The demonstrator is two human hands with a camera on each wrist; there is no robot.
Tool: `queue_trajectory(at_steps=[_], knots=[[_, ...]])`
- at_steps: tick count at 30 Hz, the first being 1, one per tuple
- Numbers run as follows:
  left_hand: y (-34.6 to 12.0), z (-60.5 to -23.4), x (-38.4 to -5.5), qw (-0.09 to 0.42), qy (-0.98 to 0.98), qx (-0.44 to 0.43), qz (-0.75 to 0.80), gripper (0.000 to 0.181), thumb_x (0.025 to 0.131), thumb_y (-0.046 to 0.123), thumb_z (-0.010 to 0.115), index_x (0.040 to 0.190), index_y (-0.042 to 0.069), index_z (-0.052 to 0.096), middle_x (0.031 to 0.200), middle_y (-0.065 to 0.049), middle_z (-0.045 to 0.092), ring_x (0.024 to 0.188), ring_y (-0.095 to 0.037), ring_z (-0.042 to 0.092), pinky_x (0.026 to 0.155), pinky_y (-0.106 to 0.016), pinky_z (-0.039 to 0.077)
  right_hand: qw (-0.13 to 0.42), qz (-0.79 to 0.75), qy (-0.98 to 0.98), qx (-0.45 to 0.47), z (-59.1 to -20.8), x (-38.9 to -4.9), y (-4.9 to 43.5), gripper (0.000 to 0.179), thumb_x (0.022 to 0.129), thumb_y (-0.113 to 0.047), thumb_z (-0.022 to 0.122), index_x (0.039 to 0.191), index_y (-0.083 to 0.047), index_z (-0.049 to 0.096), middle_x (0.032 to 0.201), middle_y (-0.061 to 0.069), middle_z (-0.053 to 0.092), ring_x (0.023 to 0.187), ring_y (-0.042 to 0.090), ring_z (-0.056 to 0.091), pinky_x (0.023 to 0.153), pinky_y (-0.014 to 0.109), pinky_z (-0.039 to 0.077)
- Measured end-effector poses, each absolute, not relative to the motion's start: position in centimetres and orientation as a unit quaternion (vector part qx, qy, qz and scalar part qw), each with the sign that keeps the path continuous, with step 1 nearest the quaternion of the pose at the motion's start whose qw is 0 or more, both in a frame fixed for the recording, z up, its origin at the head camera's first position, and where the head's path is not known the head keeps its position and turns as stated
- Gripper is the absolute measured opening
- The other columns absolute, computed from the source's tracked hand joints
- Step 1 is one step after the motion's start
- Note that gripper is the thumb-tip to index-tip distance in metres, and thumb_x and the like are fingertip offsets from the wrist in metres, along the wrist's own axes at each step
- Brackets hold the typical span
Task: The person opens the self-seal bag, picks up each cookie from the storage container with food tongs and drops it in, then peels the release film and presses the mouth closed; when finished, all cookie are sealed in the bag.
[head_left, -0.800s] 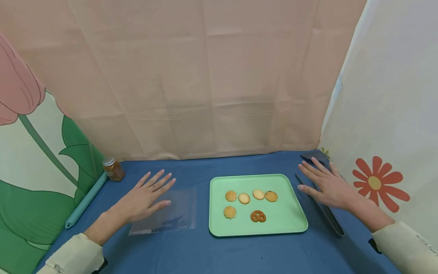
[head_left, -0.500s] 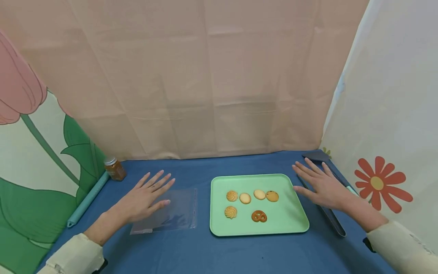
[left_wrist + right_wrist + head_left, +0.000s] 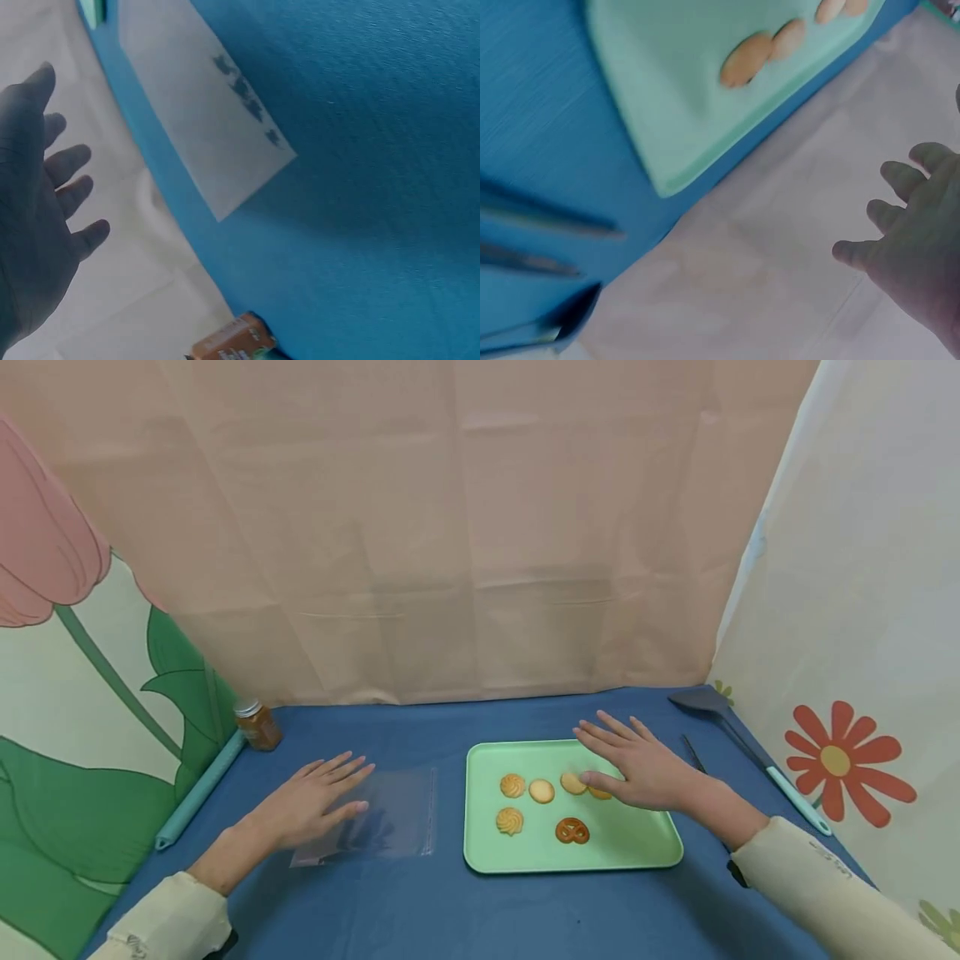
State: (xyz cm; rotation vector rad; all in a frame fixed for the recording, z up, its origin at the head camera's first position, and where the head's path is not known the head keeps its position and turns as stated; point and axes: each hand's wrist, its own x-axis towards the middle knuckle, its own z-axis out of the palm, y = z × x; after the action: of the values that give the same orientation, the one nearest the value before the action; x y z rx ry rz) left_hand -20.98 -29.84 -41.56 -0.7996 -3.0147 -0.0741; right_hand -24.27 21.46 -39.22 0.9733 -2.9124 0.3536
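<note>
My left hand (image 3: 307, 802) hovers with fingers spread over the left part of a flat clear plastic bag (image 3: 401, 810), holding nothing. My right hand (image 3: 645, 768), also with fingers extended, is above the back right part of a light green tray (image 3: 637, 847). Two swirl cookies (image 3: 509, 821), a few round cookies (image 3: 542, 791) and a brown pretzel cookie (image 3: 572, 831) lie on the tray. From the head, one round cookie is partly covered by the right hand; the right wrist view shows a round cookie (image 3: 747, 59) near the tray's edge.
A small jar with a silver lid (image 3: 257, 725) stands at the back left, beside a rolled teal item (image 3: 201, 789). At right lie a dark spatula with a teal handle (image 3: 798, 802) and dark tongs (image 3: 693, 752), mostly hidden by the right arm. Fabric walls close off the table.
My right hand has moved left, from above the tongs to above the tray, bringing the spatula's handle into view. The left hand has dipped slightly; the view has shifted a little.
</note>
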Motion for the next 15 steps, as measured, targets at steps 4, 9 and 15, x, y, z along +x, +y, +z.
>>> queue_trajectory(at_steps=[4, 9, 15], knots=[[-30.5, -42.2, -20.9, 0.005, -0.97, -0.244, -0.025, 0.064, 0.103, 0.053, 0.048, 0.154, 0.017, 0.041, 0.159, -0.011, 0.04, 0.149, -0.038, 0.033, 0.116, -0.063, 0.029, 0.007, 0.11, -0.934, 0.339, -39.9, -24.6, 18.9, 0.071, 0.101, -0.058, 0.049, 0.158, -0.02, 0.033, 0.165, 0.001, 0.031, 0.156, 0.033, 0.016, 0.121, 0.066, 0.01], [-31.2, -42.8, -20.8, -0.002, -0.97, -0.242, -0.024, 0.062, 0.102, 0.051, 0.051, 0.153, 0.015, 0.044, 0.157, -0.015, 0.042, 0.147, -0.04, 0.035, 0.114, -0.064, 0.03, -0.027, 0.087, -0.922, 0.375, -40.7, -24.9, 15.6, 0.07, 0.101, -0.061, 0.044, 0.159, -0.022, 0.032, 0.165, 0.001, 0.03, 0.157, 0.031, 0.014, 0.122, 0.064, 0.009], [-31.4, -43.6, -21.2, -0.006, -0.969, -0.247, -0.01, 0.062, 0.103, 0.053, 0.049, 0.152, 0.016, 0.045, 0.156, -0.015, 0.044, 0.146, -0.04, 0.037, 0.113, -0.065, 0.032, -0.049, 0.069, -0.909, 0.409, -41.2, -25.0, 12.0, 0.071, 0.102, -0.063, 0.041, 0.159, -0.023, 0.031, 0.166, -0.002, 0.028, 0.157, 0.029, 0.013, 0.122, 0.064, 0.009]])
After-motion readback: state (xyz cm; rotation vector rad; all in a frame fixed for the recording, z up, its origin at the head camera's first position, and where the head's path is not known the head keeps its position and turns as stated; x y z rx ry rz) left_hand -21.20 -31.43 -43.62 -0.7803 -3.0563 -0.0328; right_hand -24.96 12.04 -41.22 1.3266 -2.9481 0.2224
